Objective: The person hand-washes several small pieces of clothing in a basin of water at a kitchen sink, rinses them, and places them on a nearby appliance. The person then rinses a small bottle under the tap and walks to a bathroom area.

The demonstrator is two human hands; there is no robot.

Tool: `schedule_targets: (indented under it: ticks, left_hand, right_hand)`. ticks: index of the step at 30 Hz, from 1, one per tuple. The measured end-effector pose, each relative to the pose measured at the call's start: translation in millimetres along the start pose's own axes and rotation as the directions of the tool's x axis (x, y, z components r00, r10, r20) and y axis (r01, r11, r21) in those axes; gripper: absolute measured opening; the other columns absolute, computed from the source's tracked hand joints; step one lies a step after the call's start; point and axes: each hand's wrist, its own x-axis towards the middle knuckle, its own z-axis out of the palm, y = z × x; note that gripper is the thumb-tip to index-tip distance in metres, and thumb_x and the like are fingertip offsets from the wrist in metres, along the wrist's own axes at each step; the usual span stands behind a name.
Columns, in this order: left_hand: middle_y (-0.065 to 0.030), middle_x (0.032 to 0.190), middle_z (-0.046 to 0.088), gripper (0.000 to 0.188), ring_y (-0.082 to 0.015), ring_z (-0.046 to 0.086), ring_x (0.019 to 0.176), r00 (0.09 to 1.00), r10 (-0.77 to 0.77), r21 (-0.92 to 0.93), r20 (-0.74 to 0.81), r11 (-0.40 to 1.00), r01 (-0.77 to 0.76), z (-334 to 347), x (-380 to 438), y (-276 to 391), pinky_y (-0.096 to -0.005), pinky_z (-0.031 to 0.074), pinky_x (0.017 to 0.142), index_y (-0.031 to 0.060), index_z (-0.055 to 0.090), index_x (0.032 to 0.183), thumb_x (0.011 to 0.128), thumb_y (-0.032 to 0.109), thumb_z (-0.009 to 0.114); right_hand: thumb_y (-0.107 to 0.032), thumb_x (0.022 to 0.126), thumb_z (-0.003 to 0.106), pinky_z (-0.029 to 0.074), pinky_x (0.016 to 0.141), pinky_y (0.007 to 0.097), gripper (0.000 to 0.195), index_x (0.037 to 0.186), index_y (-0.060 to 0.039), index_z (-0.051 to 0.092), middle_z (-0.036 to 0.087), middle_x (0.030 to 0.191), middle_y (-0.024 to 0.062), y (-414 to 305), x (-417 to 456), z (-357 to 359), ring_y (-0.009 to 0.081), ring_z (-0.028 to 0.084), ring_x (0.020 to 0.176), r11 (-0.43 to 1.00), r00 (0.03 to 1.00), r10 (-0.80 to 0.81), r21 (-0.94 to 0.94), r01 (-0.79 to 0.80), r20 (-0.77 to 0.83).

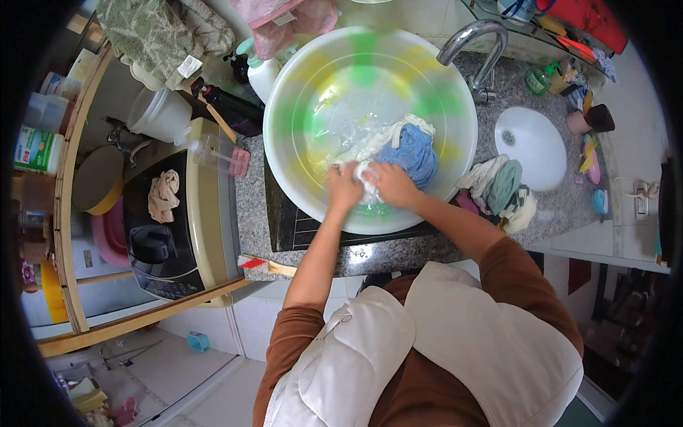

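Observation:
A large plastic basin point(288, 69) with green and yellow patches holds soapy water. Inside it, my left hand point(344, 187) and my right hand point(392, 184) grip a wet white cloth point(367, 179) between them, close to the basin's near wall. The hands are slightly blurred. A longer cream-white cloth point(381, 140) stretches behind them, and a bunched blue cloth point(411, 155) lies just beyond my right hand. Whether the two white parts are one piece, I cannot tell.
A chrome faucet point(475, 40) arches at the basin's back right. On the granite counter point(555, 213), a pile of damp clothes point(496, 187) lies beside a white sink point(533, 165). Bottles, including a dark pump bottle point(232, 109), stand left; a wooden-handled brush point(267, 265) rests at the front edge.

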Motion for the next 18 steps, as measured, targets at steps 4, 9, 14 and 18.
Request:
schedule_targets:
  ticks: [4, 9, 14, 18]
  left_hand:
    - [-0.0289, 0.133, 0.032, 0.044, -0.0433, 0.039, 0.117, 0.997, 0.067, 0.149, 0.045, 0.986, -0.073, 42.8, -12.6, -12.4, -0.0446, 0.034, 0.098, 0.0115, 0.051, 0.122, 0.078, 0.015, 0.053]
    - [-0.0218, 0.135, 0.035, 0.046, -0.0352, 0.042, 0.117, 0.962, -0.143, -0.171, 0.234, 0.968, 0.185, 26.6, 19.9, -19.4, -0.0444, 0.039, 0.094, 0.0101, 0.045, 0.126, 0.083, 0.026, 0.053]
    - [-0.0063, 0.104, 0.057, 0.049, -0.0176, 0.056, 0.090, 0.681, -0.282, -0.726, 0.676, -0.095, 0.682, -35.5, 8.6, 10.6, -0.0327, 0.050, 0.078, 0.0094, 0.047, 0.122, 0.088, 0.045, 0.045]
    - [-0.0064, 0.106, 0.053, 0.029, -0.0182, 0.053, 0.099, 0.970, 0.122, -0.961, 0.212, -0.152, 0.229, -34.1, -3.2, 14.5, -0.0317, 0.046, 0.085, 0.0129, 0.044, 0.123, 0.095, 0.015, 0.036]
  right_hand:
    - [-0.011, 0.074, 0.052, 0.045, 0.065, 0.0383, 0.021, 0.094, -0.0139, 0.058, 0.052, 0.108, 0.0081, 1.0, -0.3, 13.7, 0.0289, 0.054, 0.090, 0.996, 0.986, -0.067, 0.076, 0.056, 0.154]
    - [-0.004, 0.068, 0.058, 0.047, 0.072, 0.0375, 0.030, 0.096, -0.0150, 0.060, 0.056, 0.100, 0.0076, 12.7, 24.3, 31.8, 0.0310, 0.055, 0.087, 0.853, 0.905, 0.341, 0.320, -0.412, 0.256]
    - [-0.005, 0.062, 0.060, 0.047, 0.070, 0.0372, 0.021, 0.082, -0.0118, 0.062, 0.057, 0.085, 0.0075, -50.5, 84.9, -57.1, 0.0292, 0.055, 0.082, 0.767, 0.947, 0.320, 0.595, -0.238, -0.033]
    - [-0.014, 0.059, 0.061, 0.047, 0.061, 0.0352, 0.013, 0.072, -0.0135, 0.060, 0.053, 0.078, 0.0047, -97.5, 86.0, -75.3, 0.0247, 0.053, 0.074, 0.851, 0.971, 0.043, 0.518, 0.088, -0.235]
